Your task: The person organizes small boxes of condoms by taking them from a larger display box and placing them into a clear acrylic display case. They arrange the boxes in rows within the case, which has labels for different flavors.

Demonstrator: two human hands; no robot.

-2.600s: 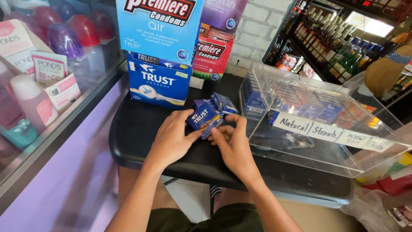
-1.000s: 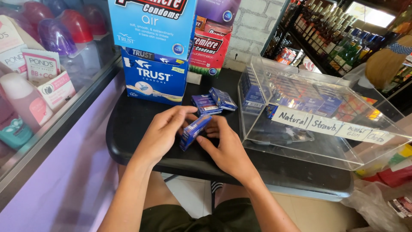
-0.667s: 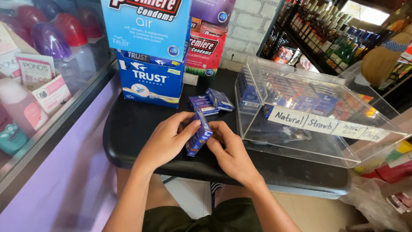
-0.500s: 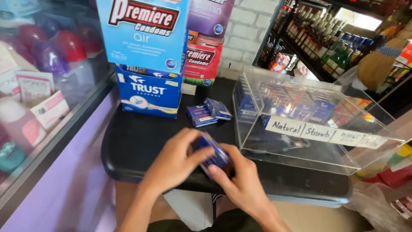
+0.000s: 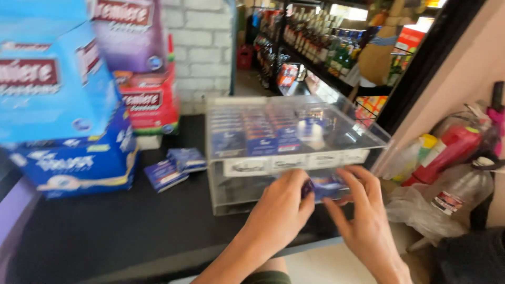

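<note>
Both hands hold a small blue box [image 5: 322,186] against the lower front of the clear plastic display case [image 5: 294,131]. The box is flat and rectangular, dark blue with a lighter patch on its face; motion blur hides any finer detail. It sits low at the case's front wall, just under the strip of white labels [image 5: 294,162] stuck along that wall.

The left hand [image 5: 279,213] comes up from below the case, its grip pinching the box's left end, thumb and fingertips pressed onto it. The right hand [image 5: 365,218] holds the right end, fingers curled over the top edge and thumb beneath, so its grip is pinching the box too.

Inside the case, rows of similar blue packets [image 5: 263,134] lie in its upper tray. Left of the case, two more small blue boxes [image 5: 176,167] lie on the black table [image 5: 105,231], touching each other. Further left of the case stand large cartons: a dark blue one [image 5: 73,165] with a light blue one [image 5: 52,79] on top, and behind them a red one [image 5: 150,102] under a purple one [image 5: 131,31]. Right of the case lean a red fire extinguisher [image 5: 452,152] and a clear bottle [image 5: 463,192].
</note>
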